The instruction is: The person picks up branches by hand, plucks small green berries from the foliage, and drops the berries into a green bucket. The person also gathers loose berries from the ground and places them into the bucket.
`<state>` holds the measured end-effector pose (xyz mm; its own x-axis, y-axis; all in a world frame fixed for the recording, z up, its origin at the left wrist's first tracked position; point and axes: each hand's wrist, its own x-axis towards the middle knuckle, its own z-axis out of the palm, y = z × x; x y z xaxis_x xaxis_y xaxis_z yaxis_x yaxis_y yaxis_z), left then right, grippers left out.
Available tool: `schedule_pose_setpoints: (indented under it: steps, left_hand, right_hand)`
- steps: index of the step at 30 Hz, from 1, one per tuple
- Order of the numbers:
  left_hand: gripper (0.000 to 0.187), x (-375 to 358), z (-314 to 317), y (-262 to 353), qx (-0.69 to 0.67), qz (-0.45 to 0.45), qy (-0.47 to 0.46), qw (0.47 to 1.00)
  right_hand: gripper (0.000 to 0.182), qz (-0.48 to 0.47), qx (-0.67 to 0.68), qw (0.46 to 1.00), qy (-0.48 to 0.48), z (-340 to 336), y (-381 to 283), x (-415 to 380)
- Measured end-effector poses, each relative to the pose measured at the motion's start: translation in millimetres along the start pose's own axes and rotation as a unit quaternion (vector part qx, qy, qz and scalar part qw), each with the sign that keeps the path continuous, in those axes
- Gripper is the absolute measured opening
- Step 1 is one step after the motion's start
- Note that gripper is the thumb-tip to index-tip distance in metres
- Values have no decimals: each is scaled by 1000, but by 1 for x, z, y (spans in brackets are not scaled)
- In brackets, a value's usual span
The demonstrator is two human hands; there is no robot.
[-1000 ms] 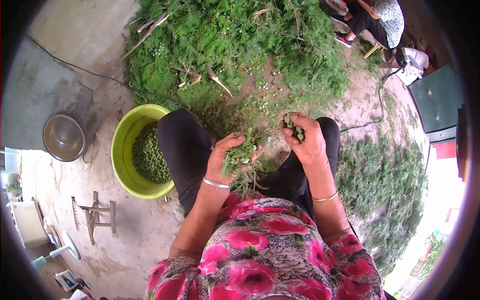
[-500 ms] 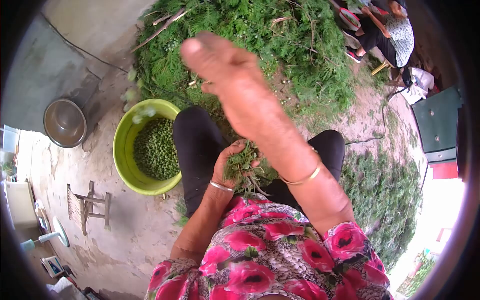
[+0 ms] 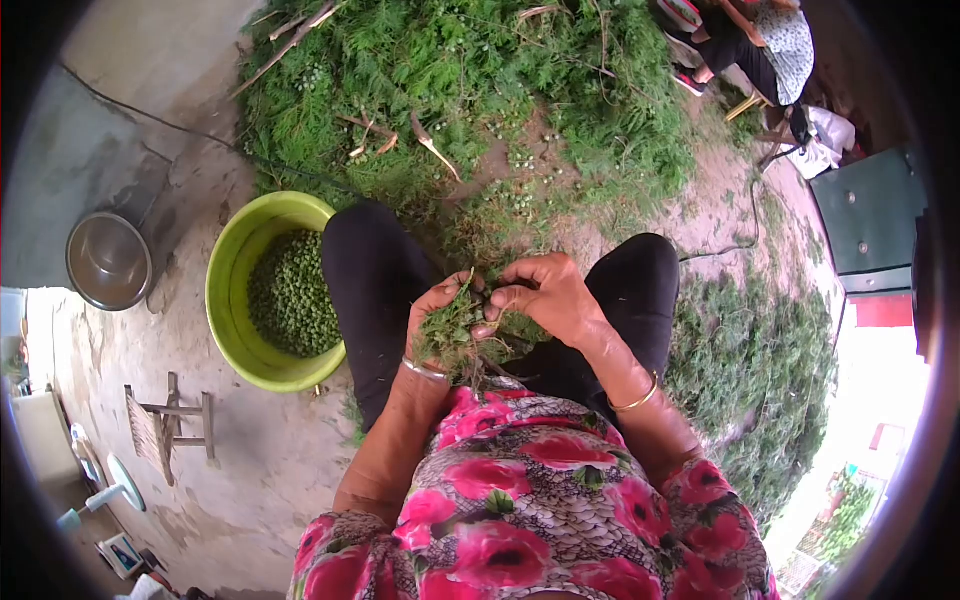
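Between my knees, my left hand (image 3: 428, 318) is closed around a bunch of green sprigs (image 3: 452, 330) with thin stems. The thumb and fingers of my right hand (image 3: 545, 298) pinch at the right side of the bunch; what lies between the fingertips is too small to make out. To the left of my knee stands a yellow-green tub (image 3: 222, 318) with many small green round fruits (image 3: 295, 300) in it. A large heap of green leafy branches (image 3: 400, 60) lies on the floor in front of me.
A metal bowl (image 3: 108, 262) and a small wooden stool (image 3: 165, 425) stand at left. More greenery (image 3: 740, 370) lies at right. Another person (image 3: 780, 50) sits at the upper right, near a dark green box (image 3: 870, 215). A cable crosses the floor.
My right hand has come back from over the tub side and the heap to the bunch in my left hand. Its fingers have closed at the sprigs. The view has shifted slightly.
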<state>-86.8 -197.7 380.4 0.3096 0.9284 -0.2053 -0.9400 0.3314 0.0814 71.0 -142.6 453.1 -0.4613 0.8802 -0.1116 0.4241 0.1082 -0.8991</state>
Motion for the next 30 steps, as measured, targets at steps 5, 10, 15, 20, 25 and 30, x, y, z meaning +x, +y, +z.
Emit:
schedule_pose_setpoints:
  steps: [5,10,15,20,25,30]
  left_hand:
    - [37,0,5,-1,19,2,12,1000]
    - [45,3,-4,0,25,-6,14,1000]
    - [48,0,6,0,53,-46,-22,997]
    - [45,2,13,-2,43,13,14,999]
    - [33,6,-11,2,110,-21,36,993]
    - [23,6,1,-1,154,-24,86,984]
  right_hand:
    - [12,86,23,996,-11,0,10,2]
    - [14,89,208,974,24,16,26,-1]
    - [15,139,106,981,-85,-4,6,5]
    - [12,127,276,953,-6,-9,16,3]
    - [8,113,437,890,66,-1,18,1]
    - [12,91,422,895,112,24,24,6]
